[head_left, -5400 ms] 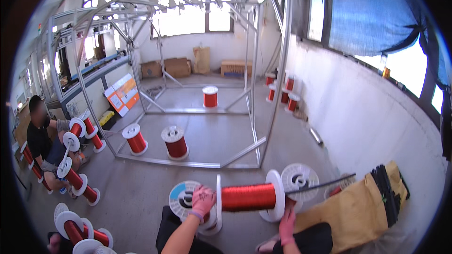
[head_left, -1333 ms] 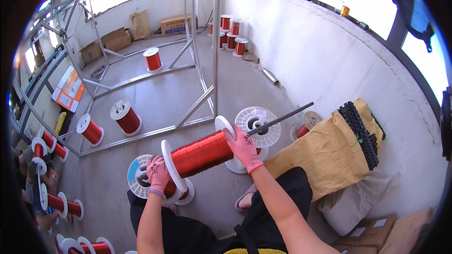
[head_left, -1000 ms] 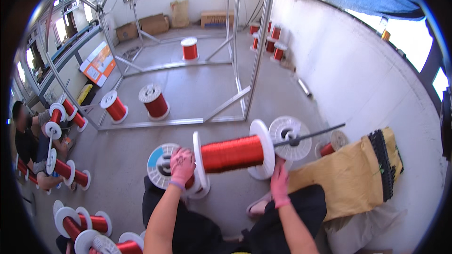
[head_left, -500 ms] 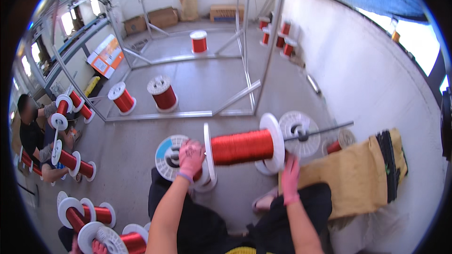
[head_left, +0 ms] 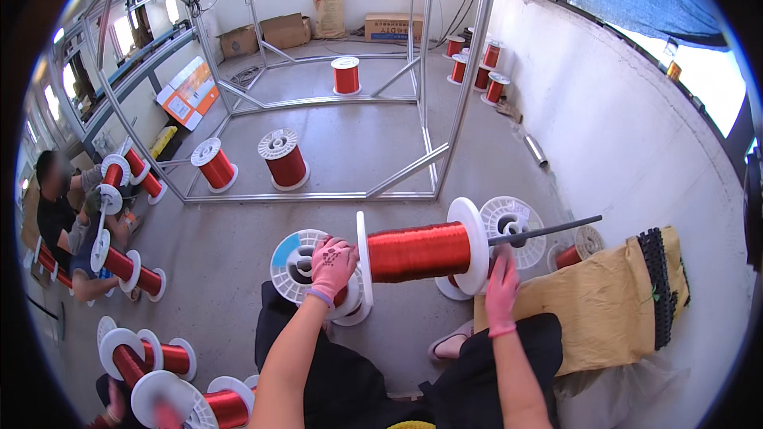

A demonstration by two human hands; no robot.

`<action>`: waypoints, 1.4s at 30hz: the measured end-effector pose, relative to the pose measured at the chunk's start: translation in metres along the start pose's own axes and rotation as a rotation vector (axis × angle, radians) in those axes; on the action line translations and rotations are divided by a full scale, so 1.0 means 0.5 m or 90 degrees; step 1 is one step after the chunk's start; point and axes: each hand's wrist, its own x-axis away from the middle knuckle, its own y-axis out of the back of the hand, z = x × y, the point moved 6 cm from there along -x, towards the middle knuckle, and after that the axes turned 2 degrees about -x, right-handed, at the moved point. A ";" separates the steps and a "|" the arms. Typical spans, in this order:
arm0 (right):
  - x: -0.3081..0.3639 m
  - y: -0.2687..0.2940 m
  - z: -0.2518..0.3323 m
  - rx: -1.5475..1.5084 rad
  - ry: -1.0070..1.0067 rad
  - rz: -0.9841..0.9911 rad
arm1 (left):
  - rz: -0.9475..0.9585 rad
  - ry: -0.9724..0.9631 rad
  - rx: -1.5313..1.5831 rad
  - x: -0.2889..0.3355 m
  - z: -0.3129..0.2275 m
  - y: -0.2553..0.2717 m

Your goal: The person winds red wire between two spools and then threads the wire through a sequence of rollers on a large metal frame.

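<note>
A spool of red wire (head_left: 420, 253) with white flanges lies sideways in front of me, threaded on a dark rod (head_left: 548, 230) that sticks out to the right. My left hand (head_left: 332, 268), in a pink glove, is closed at the spool's left end, in line with the rod; the part it grips is hidden. Just outside the right flange (head_left: 470, 246), my right hand (head_left: 501, 290), also pink-gloved, has its fingers extended upward below the rod, apparently not wrapped round anything. Behind my left hand stands a white-topped spool (head_left: 290, 258); another upright spool (head_left: 517, 210) is behind the rod.
A tan sack (head_left: 572, 310) lies at right by the white wall. Ahead is a metal frame (head_left: 310, 197) with upright red spools (head_left: 284, 160) around it. At left, a person (head_left: 60, 214) handles spools; more spools (head_left: 226, 407) and a blurred pink glove (head_left: 167, 413) are lower left.
My right hand has risen closer to the rod at the right flange. My left hand stays at the left end. The whole view has shifted slightly.
</note>
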 end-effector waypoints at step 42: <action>0.109 -0.039 0.024 -0.005 -0.145 0.014 | -0.019 0.027 -0.076 -0.006 -0.001 -0.016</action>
